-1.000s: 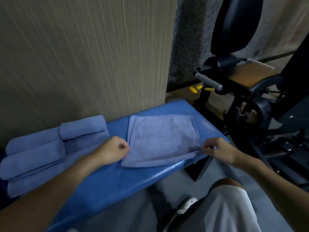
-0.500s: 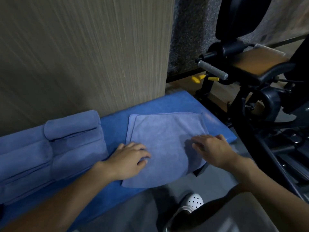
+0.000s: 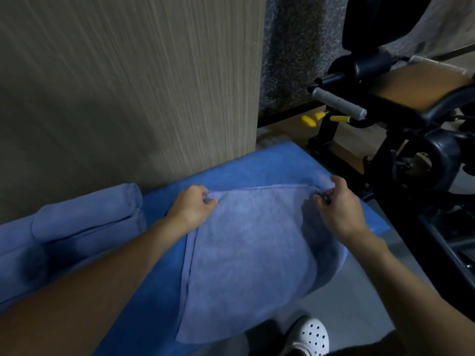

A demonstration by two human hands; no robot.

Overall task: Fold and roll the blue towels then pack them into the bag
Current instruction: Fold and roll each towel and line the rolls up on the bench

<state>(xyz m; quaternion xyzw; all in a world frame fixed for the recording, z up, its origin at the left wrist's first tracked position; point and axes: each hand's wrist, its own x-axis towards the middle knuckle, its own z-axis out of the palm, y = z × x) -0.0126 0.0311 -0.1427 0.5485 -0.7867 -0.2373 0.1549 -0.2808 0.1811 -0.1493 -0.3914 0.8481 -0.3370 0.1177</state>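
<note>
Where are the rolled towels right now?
In the head view the rolled towels lie at the left edge, on the blue bench against the wooden wall panel, left of the flat towel.

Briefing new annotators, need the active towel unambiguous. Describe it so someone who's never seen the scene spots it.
Find the blue padded bench against the wood-grain wall panel. On its right half, nearest the black exercise machine, lies the flat towel, its far corners pinched by the left grip and right grip. Unlike the rolled towels stacked at the bench's left end, it is spread open.
</note>
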